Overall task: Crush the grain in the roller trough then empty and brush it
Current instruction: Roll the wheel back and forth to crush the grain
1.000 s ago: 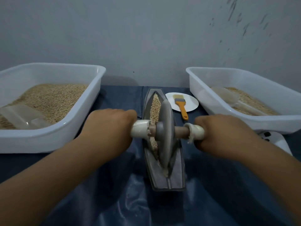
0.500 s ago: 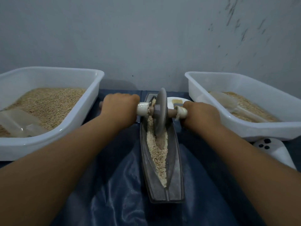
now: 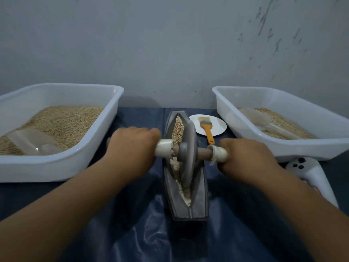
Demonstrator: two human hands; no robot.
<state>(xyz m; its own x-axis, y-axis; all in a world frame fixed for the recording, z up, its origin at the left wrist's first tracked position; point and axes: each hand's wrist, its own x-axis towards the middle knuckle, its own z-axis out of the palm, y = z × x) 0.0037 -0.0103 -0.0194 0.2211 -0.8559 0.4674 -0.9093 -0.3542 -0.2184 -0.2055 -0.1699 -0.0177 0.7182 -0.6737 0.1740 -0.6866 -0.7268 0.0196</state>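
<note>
A grey boat-shaped roller trough (image 3: 200, 193) lies lengthwise at the centre of the blue cloth. Pale grain (image 3: 178, 127) fills its groove, finer at the near end. A grey roller wheel (image 3: 188, 154) stands upright in the middle of the groove on a wooden axle with white end grips. My left hand (image 3: 132, 146) grips the left end of the axle, and my right hand (image 3: 245, 157) grips the right end. An orange-handled brush (image 3: 207, 129) lies on a small white plate (image 3: 219, 127) just right of the trough's far end.
A white tub (image 3: 102, 140) of grain with a clear scoop (image 3: 32, 142) stands at the left. Another white tub (image 3: 245, 121) with grain and a clear scoop (image 3: 258, 118) stands at the right. A white controller (image 3: 313, 174) lies by my right forearm. A grey wall closes the back.
The wheel rolled from the near part of the trough to its far end, then came back toward me to the middle. Both hands kept their grip on the axle.
</note>
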